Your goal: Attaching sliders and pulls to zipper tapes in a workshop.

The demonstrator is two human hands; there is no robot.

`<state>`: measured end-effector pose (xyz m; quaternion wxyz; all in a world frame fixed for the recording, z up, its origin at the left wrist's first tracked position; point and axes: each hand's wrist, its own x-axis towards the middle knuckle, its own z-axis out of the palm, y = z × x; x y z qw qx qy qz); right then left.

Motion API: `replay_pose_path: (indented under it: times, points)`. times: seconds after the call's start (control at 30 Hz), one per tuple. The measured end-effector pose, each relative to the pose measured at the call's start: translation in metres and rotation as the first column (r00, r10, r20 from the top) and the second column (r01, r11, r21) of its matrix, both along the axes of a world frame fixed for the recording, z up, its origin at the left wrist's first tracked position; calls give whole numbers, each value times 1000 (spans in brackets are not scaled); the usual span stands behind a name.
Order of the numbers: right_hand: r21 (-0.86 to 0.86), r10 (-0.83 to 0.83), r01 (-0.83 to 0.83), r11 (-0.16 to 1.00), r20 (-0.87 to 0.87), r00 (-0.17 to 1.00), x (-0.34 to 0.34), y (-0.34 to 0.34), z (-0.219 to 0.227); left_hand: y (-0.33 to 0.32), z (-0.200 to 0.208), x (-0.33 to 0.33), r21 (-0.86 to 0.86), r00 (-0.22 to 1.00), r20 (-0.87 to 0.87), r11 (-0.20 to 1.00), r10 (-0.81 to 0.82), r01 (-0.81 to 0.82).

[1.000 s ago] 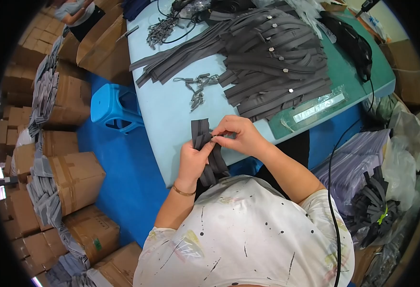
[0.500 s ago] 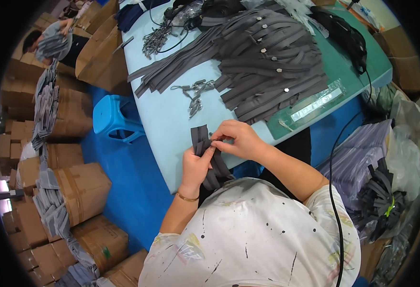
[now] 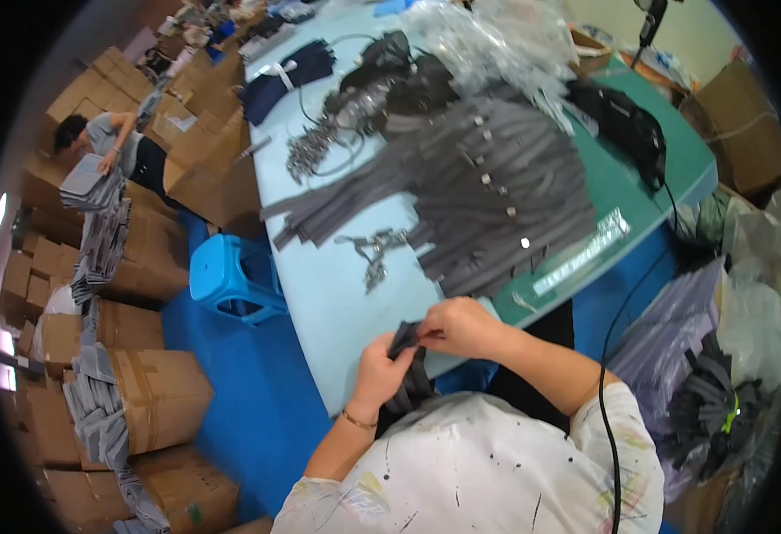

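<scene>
Dark-grey tape formed the strip (image 3: 404,338) held between 2 hands, just below the middle of the frame, in front of the pale blue table (image 3: 323,325). Its long axis ran roughly up and down the picture: the upper end pointed toward the top and leaned slightly right, while the lower part hung past the left hand (image 3: 381,372) toward the white shirt (image 3: 497,463). That hand's fingers were curled round the strip, with the thumb along it. The right hand (image 3: 463,327) had thumb and forefinger nearly together at the strip's upper right edge; whether they gripped a small part was too blurred to tell. Metal pieces (image 3: 374,256) lay above the hands, and a heap of dark strips (image 3: 501,200) spread across the upper middle
</scene>
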<state>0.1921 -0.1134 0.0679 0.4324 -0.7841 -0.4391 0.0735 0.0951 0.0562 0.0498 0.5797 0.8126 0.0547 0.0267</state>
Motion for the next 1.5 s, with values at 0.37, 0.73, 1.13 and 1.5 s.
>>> replay_pose_path:
  times: [0.37,0.73,1.13,1.5]
  points:
    - [57,-20,16,998,61,998,-5,-1,3,1,0,-1,-88,998,-60,996,-28,22]
    - [111,-98,100,989,-27,995,4,3,3,1,16,6,-127,982,-189,991,15,-40]
    - [142,14,23,990,-252,968,-11,-6,-3,-2,0,-10,-162,990,-94,983,-100,84]
    - [240,40,95,966,-504,863,-2,8,-7,4,18,8,-316,962,-271,947,-28,-61]
